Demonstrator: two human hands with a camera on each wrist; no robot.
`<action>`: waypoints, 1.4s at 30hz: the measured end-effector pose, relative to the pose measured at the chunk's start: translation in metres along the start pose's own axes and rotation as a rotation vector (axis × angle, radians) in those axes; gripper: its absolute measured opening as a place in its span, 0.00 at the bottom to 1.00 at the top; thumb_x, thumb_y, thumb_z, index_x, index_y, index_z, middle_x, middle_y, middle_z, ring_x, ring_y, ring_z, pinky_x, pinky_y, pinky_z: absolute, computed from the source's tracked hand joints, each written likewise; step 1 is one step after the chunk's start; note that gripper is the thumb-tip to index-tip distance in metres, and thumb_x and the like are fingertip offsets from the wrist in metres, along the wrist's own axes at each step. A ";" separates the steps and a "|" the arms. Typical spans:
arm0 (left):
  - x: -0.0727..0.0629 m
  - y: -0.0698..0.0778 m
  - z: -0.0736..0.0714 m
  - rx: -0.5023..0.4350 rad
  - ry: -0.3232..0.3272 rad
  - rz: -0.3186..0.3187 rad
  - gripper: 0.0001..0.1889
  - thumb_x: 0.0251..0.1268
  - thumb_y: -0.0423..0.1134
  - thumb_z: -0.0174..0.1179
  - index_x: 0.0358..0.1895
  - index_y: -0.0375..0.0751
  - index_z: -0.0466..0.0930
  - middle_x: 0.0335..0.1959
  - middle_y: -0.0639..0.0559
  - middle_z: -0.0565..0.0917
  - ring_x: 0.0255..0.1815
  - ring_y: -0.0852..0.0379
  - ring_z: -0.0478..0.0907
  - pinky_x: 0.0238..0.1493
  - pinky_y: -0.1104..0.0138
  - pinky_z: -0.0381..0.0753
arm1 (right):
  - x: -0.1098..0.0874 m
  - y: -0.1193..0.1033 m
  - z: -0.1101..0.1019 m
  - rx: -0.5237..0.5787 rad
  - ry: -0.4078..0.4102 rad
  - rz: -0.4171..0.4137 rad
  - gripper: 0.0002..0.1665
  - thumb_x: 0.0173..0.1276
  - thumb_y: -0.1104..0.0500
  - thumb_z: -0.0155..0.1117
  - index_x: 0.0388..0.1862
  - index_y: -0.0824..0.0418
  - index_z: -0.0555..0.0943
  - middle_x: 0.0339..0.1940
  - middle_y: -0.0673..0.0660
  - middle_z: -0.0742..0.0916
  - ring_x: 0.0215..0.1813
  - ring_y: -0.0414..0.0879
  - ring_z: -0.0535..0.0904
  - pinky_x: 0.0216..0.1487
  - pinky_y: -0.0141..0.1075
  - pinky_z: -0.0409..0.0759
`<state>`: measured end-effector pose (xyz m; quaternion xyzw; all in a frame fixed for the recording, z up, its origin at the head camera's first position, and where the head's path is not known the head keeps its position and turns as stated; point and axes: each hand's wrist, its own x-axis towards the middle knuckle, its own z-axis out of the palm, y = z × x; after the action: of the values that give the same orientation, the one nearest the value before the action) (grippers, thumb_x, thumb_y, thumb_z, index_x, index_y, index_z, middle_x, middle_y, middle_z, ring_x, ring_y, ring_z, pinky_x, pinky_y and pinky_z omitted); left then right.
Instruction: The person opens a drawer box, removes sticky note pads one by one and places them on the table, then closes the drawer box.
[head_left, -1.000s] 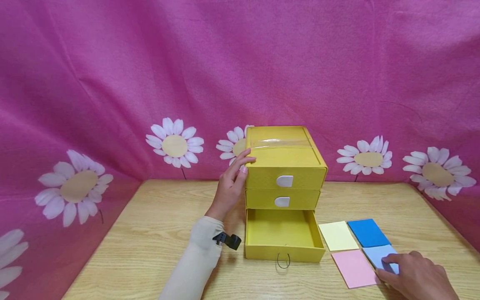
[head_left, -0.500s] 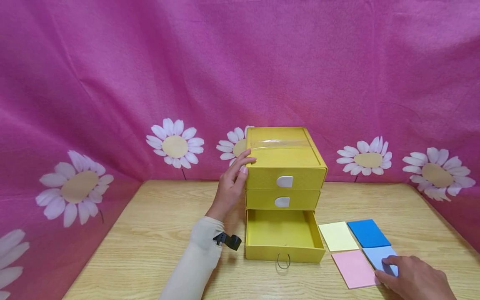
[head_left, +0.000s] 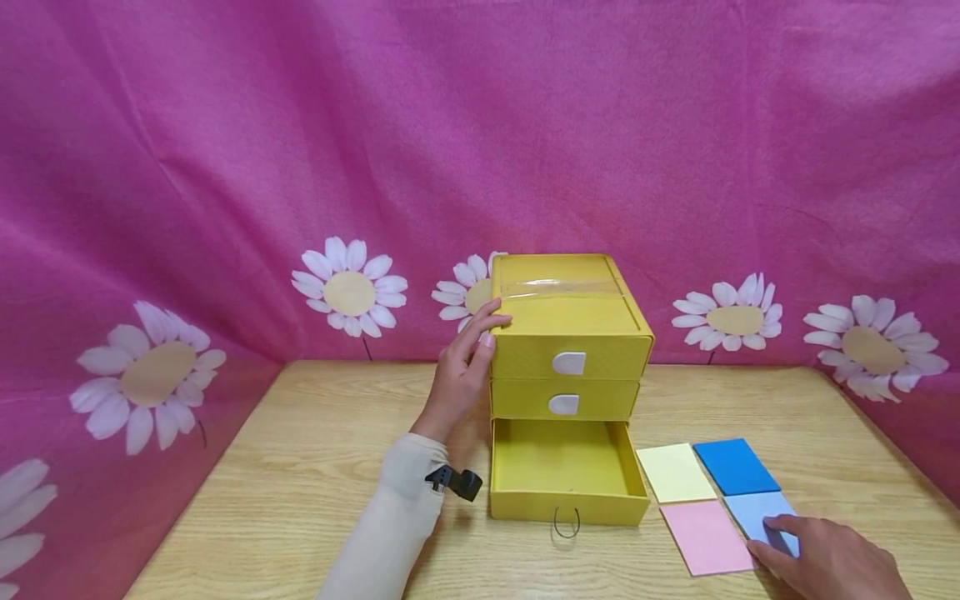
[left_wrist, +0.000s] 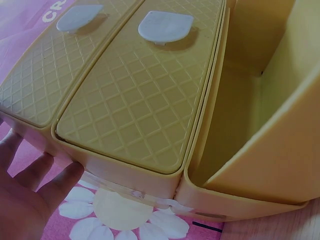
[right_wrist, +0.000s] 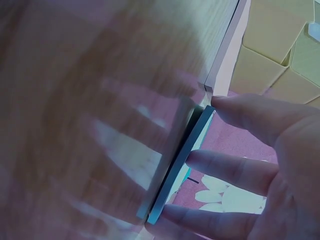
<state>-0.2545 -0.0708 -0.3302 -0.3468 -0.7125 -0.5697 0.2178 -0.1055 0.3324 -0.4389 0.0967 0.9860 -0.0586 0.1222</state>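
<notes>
A yellow drawer unit (head_left: 555, 312) stands on the table with its bottom drawer (head_left: 566, 467) pulled out and the upper two closed. My left hand (head_left: 457, 375) rests on the unit's upper left front corner with extended fingers. At the lower right, my right hand (head_left: 832, 554) holds a light blue sticky note pad (head_left: 753, 506) at its edges, with the index finger on top. In the right wrist view the pad (right_wrist: 180, 165) shows edge-on between thumb and fingers, low at the table. A pink pad (head_left: 705, 537) lies against its left side.
A pale yellow pad (head_left: 675, 472) and a dark blue pad (head_left: 738, 467) lie just behind, making a square group right of the open drawer. A loop handle (head_left: 567, 523) hangs on the drawer front. Pink flowered cloth (head_left: 570, 125) surrounds the table.
The pink pad has shifted very slightly left beside the light blue one. My right hand has moved only a little. My left hand stays on the drawer unit.
</notes>
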 end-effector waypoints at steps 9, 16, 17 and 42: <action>0.000 0.000 0.000 0.002 -0.005 0.000 0.16 0.74 0.30 0.43 0.58 0.34 0.75 0.70 0.41 0.67 0.73 0.49 0.60 0.71 0.58 0.60 | 0.000 0.002 0.001 -0.001 -0.009 0.010 0.50 0.49 0.26 0.65 0.51 0.69 0.81 0.42 0.72 0.84 0.40 0.64 0.81 0.35 0.63 0.78; 0.000 0.001 0.000 0.001 -0.001 0.009 0.16 0.74 0.29 0.44 0.58 0.33 0.75 0.70 0.41 0.68 0.73 0.48 0.60 0.70 0.56 0.62 | 0.001 0.004 -0.002 0.027 -0.033 -0.005 0.46 0.53 0.29 0.64 0.51 0.69 0.80 0.42 0.70 0.85 0.39 0.63 0.81 0.37 0.63 0.77; 0.000 0.000 0.000 0.001 0.000 0.009 0.16 0.74 0.29 0.44 0.58 0.33 0.75 0.70 0.41 0.68 0.73 0.48 0.60 0.70 0.56 0.62 | 0.001 0.004 -0.003 0.032 -0.039 -0.009 0.45 0.54 0.29 0.64 0.51 0.68 0.80 0.42 0.70 0.85 0.39 0.62 0.81 0.37 0.63 0.77; 0.000 0.000 -0.001 -0.003 -0.006 0.004 0.16 0.74 0.30 0.44 0.58 0.33 0.75 0.70 0.41 0.67 0.73 0.50 0.60 0.70 0.56 0.62 | -0.008 -0.026 -0.028 0.054 0.074 -0.081 0.35 0.55 0.37 0.70 0.47 0.66 0.83 0.40 0.67 0.85 0.40 0.62 0.79 0.44 0.67 0.73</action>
<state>-0.2551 -0.0713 -0.3300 -0.3502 -0.7116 -0.5694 0.2165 -0.1100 0.3093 -0.4080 0.0619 0.9910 -0.0867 0.0805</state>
